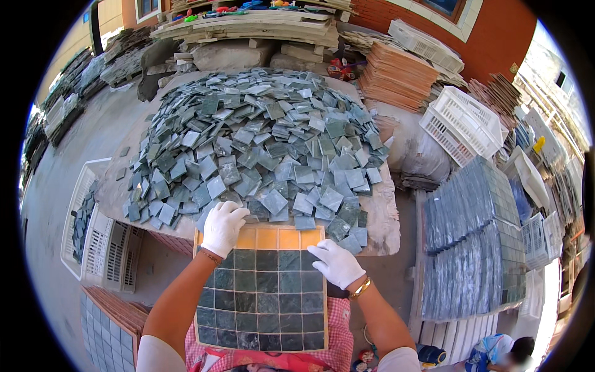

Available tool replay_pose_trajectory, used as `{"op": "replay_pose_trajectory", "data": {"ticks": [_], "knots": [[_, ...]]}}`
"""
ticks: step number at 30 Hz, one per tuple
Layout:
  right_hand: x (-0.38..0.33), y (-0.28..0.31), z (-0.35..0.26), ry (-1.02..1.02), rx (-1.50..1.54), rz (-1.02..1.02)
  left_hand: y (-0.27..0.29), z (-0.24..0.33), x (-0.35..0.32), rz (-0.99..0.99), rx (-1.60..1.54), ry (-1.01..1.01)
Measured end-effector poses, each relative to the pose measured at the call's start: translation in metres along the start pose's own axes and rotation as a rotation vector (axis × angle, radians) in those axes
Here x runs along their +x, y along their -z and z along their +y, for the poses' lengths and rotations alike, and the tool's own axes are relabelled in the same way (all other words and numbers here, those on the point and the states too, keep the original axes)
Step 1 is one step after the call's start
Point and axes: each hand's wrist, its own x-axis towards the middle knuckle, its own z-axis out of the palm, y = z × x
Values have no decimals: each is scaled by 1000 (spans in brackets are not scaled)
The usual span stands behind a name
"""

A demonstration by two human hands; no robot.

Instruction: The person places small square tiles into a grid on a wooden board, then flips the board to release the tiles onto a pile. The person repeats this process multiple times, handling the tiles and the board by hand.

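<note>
L hand [223,227], fingers curled on loose tile pile [260,142] just ahead; R hand [335,263] flat, released, on tray grid [260,291], empty orange row [279,239] between hands.

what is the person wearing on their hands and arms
Both hands are in white fabric gloves: the left hand and the right hand. The forearms are bare. A thin dark band sits on the left wrist and a gold-coloured bangle on the right. Short white sleeves cover the upper arms at the lower edge of the picture.
</note>
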Motion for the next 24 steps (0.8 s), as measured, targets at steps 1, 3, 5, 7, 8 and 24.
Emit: {"op": "replay_pose_trajectory", "data": {"ticks": [1, 3, 5, 7, 8, 24], "knots": [[3, 2, -1, -66, -5, 54, 4, 1, 2, 8, -30, 10], [9, 6, -3, -196, -13, 156, 16, 5, 7, 18, -87, 11], [26, 4, 1, -121, -59, 265, 20, 7, 17, -25, -298, 148], [47, 6, -2, -106, -137, 296, 23, 8, 24, -65, -487, 231], [54, 5, 3, -89, -126, 264, 21, 7, 24, -85, -545, 268], [51, 17, 35, -100, 127, 127, -11, 41, -23, -446, -1106, 665]]}}
